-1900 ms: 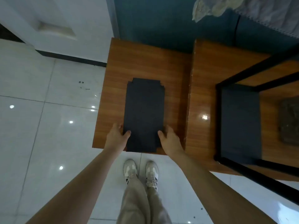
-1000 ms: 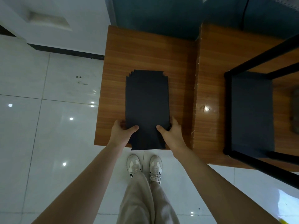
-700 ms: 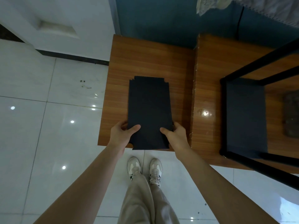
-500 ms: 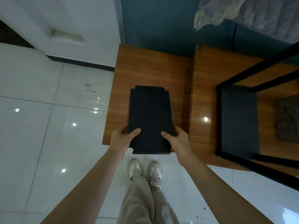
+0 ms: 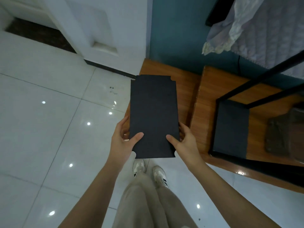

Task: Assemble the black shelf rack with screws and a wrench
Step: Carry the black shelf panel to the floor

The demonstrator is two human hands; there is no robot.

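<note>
**Room.** Floor [image 5: 49, 137] of glossy white tiles, with ceiling lights reflected in it. White wall [image 5: 79, 17] at upper left, with a black skirting [image 5: 108, 70] at its foot. Teal wall [image 5: 174, 30] at upper centre. Pale quilted cloth [image 5: 256, 27] hanging at upper right.

**Surface.** Worktops, wooden, two: one [image 5: 185, 96] at centre, and one [image 5: 205, 102] just to its right.

**Count.**
- Panels, black, notched at the corners, two. One [image 5: 153, 112] is held at the middle of the frame, over the near edge of the centre worktop and the floor. One [image 5: 230, 127] is seated low inside the rack.
- Rack [image 5: 263, 74], black bars, one, standing on the right worktop.
- Dark flat object [image 5: 279, 137], one, lying on the right worktop within the rack. It cannot be identified.
- Hands, two. The left hand [image 5: 122, 145] and the right hand [image 5: 185, 145] are closed on the held panel's near corners, with thumbs on top and fingers at the side edges.
- Shoes [image 5: 139, 167], two, seen on the floor below the panel.
</note>
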